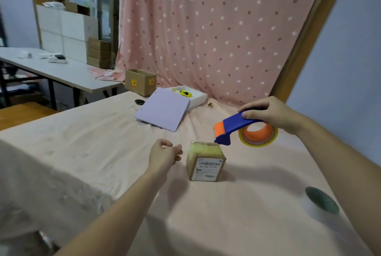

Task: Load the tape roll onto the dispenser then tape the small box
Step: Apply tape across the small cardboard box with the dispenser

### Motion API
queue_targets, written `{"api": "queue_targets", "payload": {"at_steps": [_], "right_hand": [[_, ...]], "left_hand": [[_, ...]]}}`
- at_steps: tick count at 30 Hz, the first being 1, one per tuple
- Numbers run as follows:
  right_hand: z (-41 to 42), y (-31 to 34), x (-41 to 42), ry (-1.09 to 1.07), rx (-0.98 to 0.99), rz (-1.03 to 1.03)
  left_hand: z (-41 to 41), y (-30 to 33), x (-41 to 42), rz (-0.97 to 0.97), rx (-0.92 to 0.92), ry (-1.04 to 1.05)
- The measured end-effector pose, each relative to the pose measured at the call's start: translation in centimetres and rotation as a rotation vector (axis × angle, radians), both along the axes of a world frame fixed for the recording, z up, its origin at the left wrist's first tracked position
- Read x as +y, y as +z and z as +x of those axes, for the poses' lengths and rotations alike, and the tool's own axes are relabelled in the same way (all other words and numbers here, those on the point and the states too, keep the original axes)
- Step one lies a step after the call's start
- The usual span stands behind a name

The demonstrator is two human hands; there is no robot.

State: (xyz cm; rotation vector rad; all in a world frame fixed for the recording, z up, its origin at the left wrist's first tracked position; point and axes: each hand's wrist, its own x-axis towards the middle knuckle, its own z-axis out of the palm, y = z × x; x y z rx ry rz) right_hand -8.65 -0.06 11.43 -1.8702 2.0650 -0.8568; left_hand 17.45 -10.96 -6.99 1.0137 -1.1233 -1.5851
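On the table (pixel 103 132), dispenser (pixel 233 126) in right hand (pixel 270 113) touches box (pixel 205 160).

Right hand (pixel 272 114) covers dispenser (pixel 233 129) handle; box (pixel 206 163) label text too small (barcode only); forearms cut by frame edge.

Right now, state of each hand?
Left hand: loosely curled beside the small brown cardboard box, holding nothing visible.
Right hand: closed on the blue and orange plastic tape dispenser, its nose at the box top.
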Motion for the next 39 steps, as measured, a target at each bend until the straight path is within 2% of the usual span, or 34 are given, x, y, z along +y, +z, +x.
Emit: {"api": "queue_targets", "payload": {"at_steps": [6, 13, 22, 31, 34, 37, 39], "right_hand": [[-1.0, 1.1, -0.8, -0.036, 0.006, 0.004], [-1.1, 1.9, -1.6, -0.019, 0.018, 0.035], [-1.3, 1.3, -2.6, -0.031, 0.03, 0.061], [-2.0, 0.0, -2.3, -0.027, 0.027, 0.119], [-2.0, -0.2, -2.1, -0.027, 0.021, 0.125], [-2.0, -0.3, -1.9, -0.022, 0.011, 0.132], [-2.0, -0.3, -1.8, -0.016, 0.004, 0.133]], "left_hand": [[-1.5, -0.4, 0.7, -0.017, 0.075, 0.055], [-2.7, -0.8, 0.8, -0.019, 0.046, 0.119], [-4.1, -1.6, 1.1, -0.127, -0.128, 0.193], [-5.5, -2.7, 1.1, -0.267, -0.34, 0.001], [-5.5, -2.9, 0.4, -0.319, -0.409, 0.003], [-4.7, -2.5, 0.7, -0.406, -0.297, 0.056], [-4.3, -1.6, 1.8, -0.416, -0.161, -0.118]]}}
